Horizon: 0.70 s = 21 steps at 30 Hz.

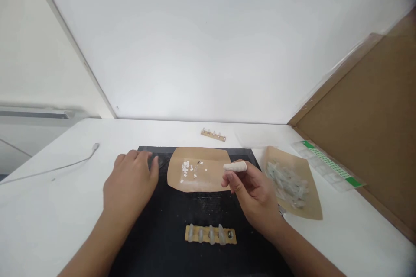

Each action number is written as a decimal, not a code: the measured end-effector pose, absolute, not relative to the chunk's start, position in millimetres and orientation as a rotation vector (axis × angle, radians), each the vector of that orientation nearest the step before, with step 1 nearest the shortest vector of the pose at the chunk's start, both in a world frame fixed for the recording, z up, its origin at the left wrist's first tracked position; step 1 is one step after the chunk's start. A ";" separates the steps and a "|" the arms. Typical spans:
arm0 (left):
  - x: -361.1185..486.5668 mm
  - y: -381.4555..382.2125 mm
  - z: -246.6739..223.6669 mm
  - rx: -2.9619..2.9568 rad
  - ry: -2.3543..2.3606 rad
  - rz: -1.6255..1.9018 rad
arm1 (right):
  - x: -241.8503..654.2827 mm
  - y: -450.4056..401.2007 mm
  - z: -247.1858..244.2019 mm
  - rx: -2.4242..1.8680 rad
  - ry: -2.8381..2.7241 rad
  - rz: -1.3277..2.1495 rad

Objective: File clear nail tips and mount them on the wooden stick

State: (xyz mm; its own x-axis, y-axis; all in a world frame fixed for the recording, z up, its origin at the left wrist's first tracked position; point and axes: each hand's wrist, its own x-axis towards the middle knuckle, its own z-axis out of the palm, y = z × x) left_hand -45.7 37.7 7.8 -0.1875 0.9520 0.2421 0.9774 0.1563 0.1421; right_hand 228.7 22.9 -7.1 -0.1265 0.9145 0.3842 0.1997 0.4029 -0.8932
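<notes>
Near strip (206, 237), tan with upright-looking pieces on it, lies on the black mat (162, 225), bodyward of both hands. From the right fingers it's toward the body and a bit left; long axis runs side to side, square across the person. Right hand (256, 192) is nearer to it than left hand (131, 181); neither touches it.

Right hand: over the right edge of the tan sheet (216, 156), white finger cot (235, 166) on the index finger, pointing left. Thumb tip close under index tip; can't tell if they meet or pinch something tiny. White bits (185, 165) lie left of these fingers, mostly on the sheet's left half. Left hand: palm down over the mat's left side, fingers loosely bent, thumb apart from them, no object seen in it.

Counts: near strip, one, with four translucent pieces (211, 234) in a row plus one dark round spot (230, 234) at its right end. Far strip (212, 134), one, on the white worktop (65, 207) behind the mat; four or five small pieces on it. Tan sheets, two; the second sheet (313, 201), right of the right hand, carries a heap of translucent slivers (286, 181), too tangled to count. White bits, over a dozen. Cable (95, 147), one. Green-marked plastic sheet (331, 164), one.
</notes>
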 end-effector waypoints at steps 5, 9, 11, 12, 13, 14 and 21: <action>-60.9 43.2 -3.0 -2.096 -2.459 0.072 | 227.8 25.0 -4.8 -1.031 -1.514 0.930; -60.1 41.9 -6.1 -2.160 -2.352 0.111 | 228.9 28.0 -7.5 -1.044 -1.543 0.996; -60.9 42.2 -6.0 -2.152 -2.331 0.105 | 229.3 29.6 -9.3 -1.058 -1.595 1.006; -61.6 42.8 -6.1 -2.138 -2.339 0.074 | 229.5 30.4 -10.0 -1.074 -1.634 0.988; -62.4 43.6 -6.4 -2.120 -2.355 0.030 | 229.7 31.1 -10.5 -1.093 -1.682 0.948; -63.1 44.6 -6.8 -2.104 -2.376 -0.015 | 229.9 31.7 -10.6 -1.117 -1.740 0.885; -67.8 48.2 -3.3 -2.040 -2.481 -0.189 | 229.7 31.4 -3.7 -1.218 -2.065 0.452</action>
